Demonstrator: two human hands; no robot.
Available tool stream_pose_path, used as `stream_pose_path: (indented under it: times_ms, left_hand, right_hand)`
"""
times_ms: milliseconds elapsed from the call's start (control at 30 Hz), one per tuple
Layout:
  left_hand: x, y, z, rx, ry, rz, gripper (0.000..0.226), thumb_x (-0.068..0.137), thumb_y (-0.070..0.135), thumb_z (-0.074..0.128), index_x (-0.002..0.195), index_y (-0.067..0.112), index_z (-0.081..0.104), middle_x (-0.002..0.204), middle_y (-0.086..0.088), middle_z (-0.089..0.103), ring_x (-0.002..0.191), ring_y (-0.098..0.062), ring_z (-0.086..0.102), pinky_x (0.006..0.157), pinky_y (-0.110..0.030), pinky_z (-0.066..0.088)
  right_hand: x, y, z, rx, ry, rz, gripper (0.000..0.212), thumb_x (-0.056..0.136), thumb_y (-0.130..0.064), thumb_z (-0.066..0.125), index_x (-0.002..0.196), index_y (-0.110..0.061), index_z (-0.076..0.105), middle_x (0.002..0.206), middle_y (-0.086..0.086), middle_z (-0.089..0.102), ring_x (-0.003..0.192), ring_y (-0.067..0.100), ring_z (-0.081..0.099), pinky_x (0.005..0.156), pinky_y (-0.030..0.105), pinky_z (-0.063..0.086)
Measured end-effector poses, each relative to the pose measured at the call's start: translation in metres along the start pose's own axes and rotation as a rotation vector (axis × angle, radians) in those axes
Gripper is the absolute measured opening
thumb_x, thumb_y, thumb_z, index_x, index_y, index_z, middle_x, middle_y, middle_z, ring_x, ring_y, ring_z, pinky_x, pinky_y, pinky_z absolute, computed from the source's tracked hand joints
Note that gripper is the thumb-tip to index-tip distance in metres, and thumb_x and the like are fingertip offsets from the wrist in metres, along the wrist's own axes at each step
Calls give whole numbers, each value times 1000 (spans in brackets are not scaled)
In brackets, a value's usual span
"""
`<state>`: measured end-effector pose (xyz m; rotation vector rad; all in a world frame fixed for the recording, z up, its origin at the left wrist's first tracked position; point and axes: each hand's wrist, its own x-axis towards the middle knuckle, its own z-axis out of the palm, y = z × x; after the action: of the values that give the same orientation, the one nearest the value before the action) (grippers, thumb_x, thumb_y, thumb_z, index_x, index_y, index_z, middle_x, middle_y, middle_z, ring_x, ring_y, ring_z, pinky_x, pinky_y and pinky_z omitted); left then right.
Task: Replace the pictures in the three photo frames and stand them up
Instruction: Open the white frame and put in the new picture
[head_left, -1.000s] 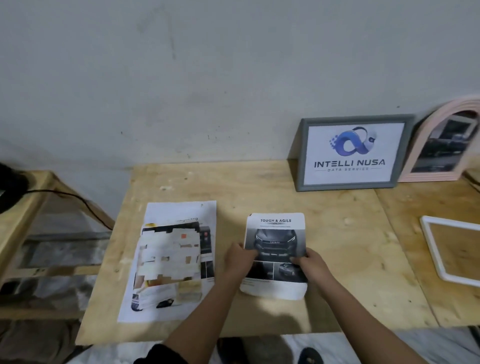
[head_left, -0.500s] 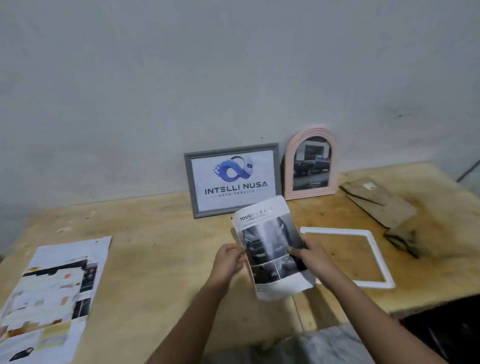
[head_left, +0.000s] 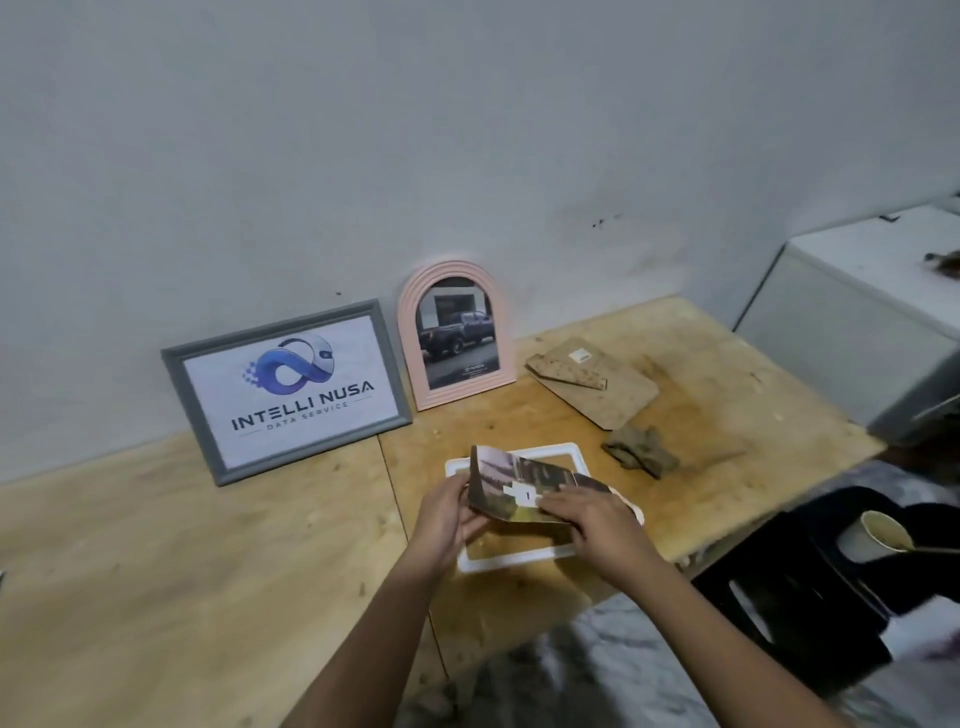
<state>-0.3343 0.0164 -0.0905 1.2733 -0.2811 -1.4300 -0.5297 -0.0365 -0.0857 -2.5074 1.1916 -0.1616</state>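
Observation:
A printed picture sheet (head_left: 511, 483) hangs low over the white rectangular frame (head_left: 511, 561), which lies flat near the table's front edge. My left hand (head_left: 447, 514) grips the sheet's left edge and my right hand (head_left: 592, 519) lies on its right part, fingers over the paper. The sheet is bent and shows its other printed side. A grey frame (head_left: 291, 389) with a logo picture stands against the wall. Beside it stands a pink arched frame (head_left: 457, 335) holding a picture of a truck.
A brown backing board (head_left: 597, 382) and a smaller brown piece (head_left: 641, 452) lie on the wooden table (head_left: 156, 571) to the right. A white appliance (head_left: 857, 322) stands at far right. A black chair (head_left: 810, 582) with a paper cup (head_left: 878, 535) sits below the table's right corner.
The view has swung right. Both hands carried the sheet from the table's left part to above the white frame and turned it over; the car side no longer faces me.

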Motion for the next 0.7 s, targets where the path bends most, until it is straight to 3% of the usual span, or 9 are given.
stream_pose_path:
  times_ms: [133, 233, 333, 467, 567, 633, 700]
  left_hand:
    - [9, -13, -8, 256, 131, 12, 25, 97, 13, 45, 102, -5, 61, 93, -19, 67, 88, -29, 67, 74, -37, 56]
    - [19, -22, -17, 496, 216, 46, 10, 92, 9, 51, 88, 4, 59, 88, -13, 60, 81, -23, 61, 67, -34, 54]
    - [28, -25, -25, 664, 227, 1, 2, 85, 7, 57, 85, 9, 57, 92, -13, 62, 88, -25, 62, 79, -43, 56]
    - [26, -22, -28, 803, 210, 37, 8, 84, 8, 61, 87, 10, 55, 88, -6, 59, 80, -15, 59, 64, -28, 54]
    - [25, -23, -30, 899, 193, 135, 22, 82, 19, 69, 92, 20, 49, 89, 7, 52, 78, -4, 52, 57, -14, 43]
    - [26, -26, -29, 1037, 203, 204, 32, 81, 30, 70, 98, 27, 43, 95, 14, 42, 83, 1, 43, 63, -12, 38]
    - [29, -31, -30, 1189, 215, 289, 44, 80, 36, 67, 115, 25, 43, 110, 9, 41, 102, -4, 41, 84, -20, 42]
  right_hand:
    - [10, 18, 19, -88, -201, 10, 48, 95, -14, 44, 138, -33, 43, 145, -15, 41, 141, 10, 24, 113, 32, 23]
    - [19, 23, 31, -23, -228, 12, 51, 92, -7, 49, 137, -30, 45, 146, -12, 40, 141, 12, 24, 114, 34, 24]
    - [29, 28, 39, 27, -292, -4, 58, 89, -1, 52, 137, -34, 45, 149, -10, 36, 141, 11, 24, 115, 34, 26]
    - [42, 35, 43, 64, -380, -49, 61, 88, -5, 55, 140, -33, 40, 150, -16, 31, 143, 5, 15, 117, 32, 20]
    - [48, 35, 49, 110, -437, -70, 59, 89, -8, 56, 141, -31, 38, 152, -16, 26, 144, 6, 11, 117, 30, 14]
    - [48, 37, 54, 147, -483, -66, 59, 88, -12, 58, 141, -31, 39, 153, -15, 23, 143, 6, 8, 119, 31, 12]
    - [44, 40, 56, 181, -473, -58, 58, 87, -24, 63, 139, -32, 40, 153, -17, 21, 141, 2, 6, 118, 32, 13]
